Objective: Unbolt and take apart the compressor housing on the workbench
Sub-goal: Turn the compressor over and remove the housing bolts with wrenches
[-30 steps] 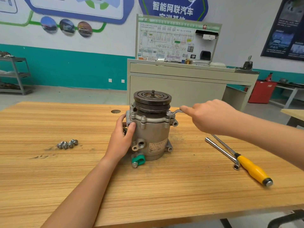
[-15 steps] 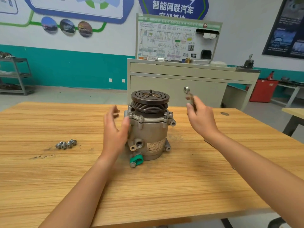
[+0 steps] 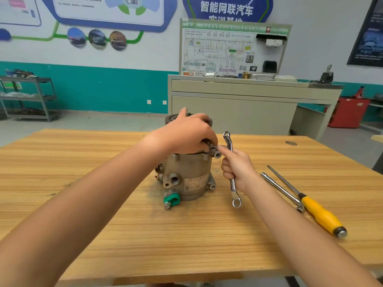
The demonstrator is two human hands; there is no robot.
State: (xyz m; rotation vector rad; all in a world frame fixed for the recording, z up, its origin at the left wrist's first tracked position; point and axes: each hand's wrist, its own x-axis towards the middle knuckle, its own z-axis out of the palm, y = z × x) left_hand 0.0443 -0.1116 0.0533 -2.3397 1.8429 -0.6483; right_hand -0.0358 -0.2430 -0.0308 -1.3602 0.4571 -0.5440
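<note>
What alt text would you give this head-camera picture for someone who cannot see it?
A person's left hand grips the top of a metal compressor standing on a wooden workbench, while the right hand holds a ring spanner beside it.

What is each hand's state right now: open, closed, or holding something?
Left hand: fingers curled over the top of the compressor, gripping it.
Right hand: grips the wrench upright beside the compressor.

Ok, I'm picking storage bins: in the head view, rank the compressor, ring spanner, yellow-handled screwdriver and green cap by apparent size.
1. compressor, bulkiest, top partly hidden
2. yellow-handled screwdriver, longest tool
3. ring spanner, looks shorter; held aloft, so its rank against the screwdriver is unsure
4. green cap, clearly smallest
</note>
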